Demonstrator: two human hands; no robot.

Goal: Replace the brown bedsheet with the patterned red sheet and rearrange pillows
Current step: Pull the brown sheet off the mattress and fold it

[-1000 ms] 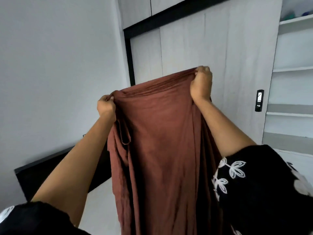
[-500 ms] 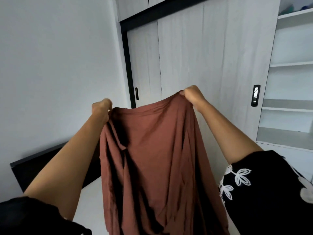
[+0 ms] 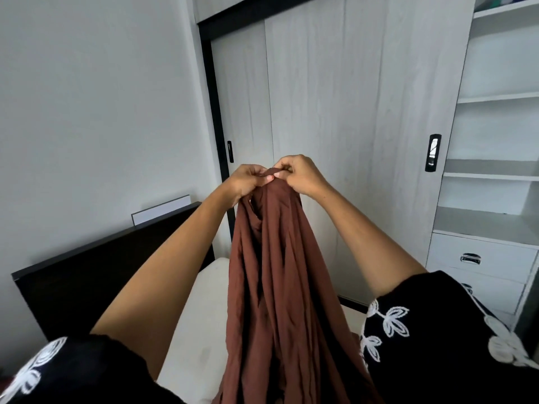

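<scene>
Left hand [image 3: 247, 182] and right hand [image 3: 300, 175] each pinch the top edge of the plain brown cotton bedsheet [image 3: 280, 287], fingers curled tight, knuckles nearly touching. Probably edges matched for a fold. Sheet hangs in long pleats over the bare white mattress [image 3: 201, 316], so it's off the bed; black wooden headboard [image 3: 96, 275] left.

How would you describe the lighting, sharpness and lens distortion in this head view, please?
Head view: soft, even light, no glare or hard shadows; both hands, left and right, and the brown sheet are sharp; wide-angle lens bows the wardrobe and shelves lines near the edges.
</scene>
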